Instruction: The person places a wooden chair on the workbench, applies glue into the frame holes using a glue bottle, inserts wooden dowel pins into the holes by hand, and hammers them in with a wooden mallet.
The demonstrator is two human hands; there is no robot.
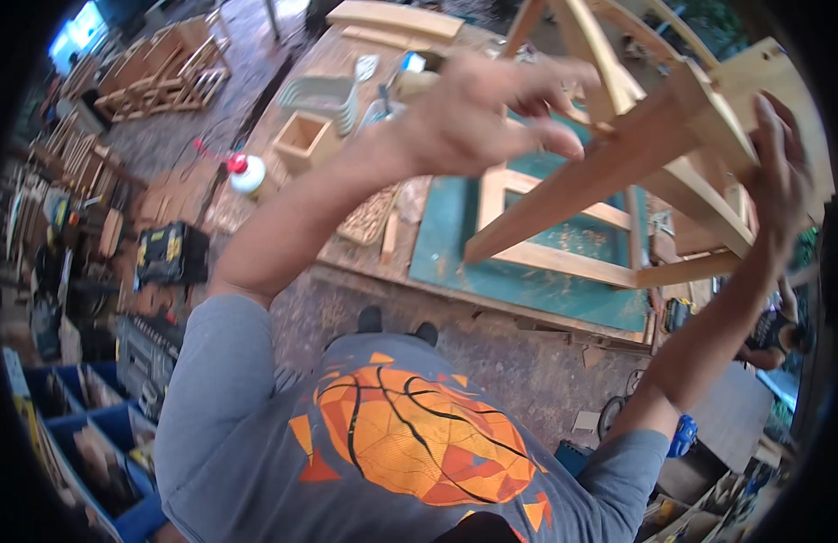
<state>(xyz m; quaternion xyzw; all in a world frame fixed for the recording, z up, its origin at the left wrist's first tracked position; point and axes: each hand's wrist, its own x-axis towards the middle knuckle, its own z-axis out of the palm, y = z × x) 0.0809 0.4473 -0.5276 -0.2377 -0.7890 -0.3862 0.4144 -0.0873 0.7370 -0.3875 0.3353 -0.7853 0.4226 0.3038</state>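
A pale wooden chair frame (586, 185) stands tilted on the workbench, its leg slanting toward me. My left hand (491, 113) hangs beside this leg, slightly blurred, thumb and fingers apart with nothing visible between them. At the frame's right side, my right hand (782, 172) grips the edge of a wooden part; some of its fingers are hidden. Beneath the frame lies a green mat (446, 262) with sawdust on it.
On the bench (351, 262) are a small wooden box (306, 143), a grey plastic basket (317, 98), a white bottle with a red cap (246, 172) and a tray of wood pegs (369, 217). A black toolbox (170, 253) sits at left. Another person (773, 335) is at far right.
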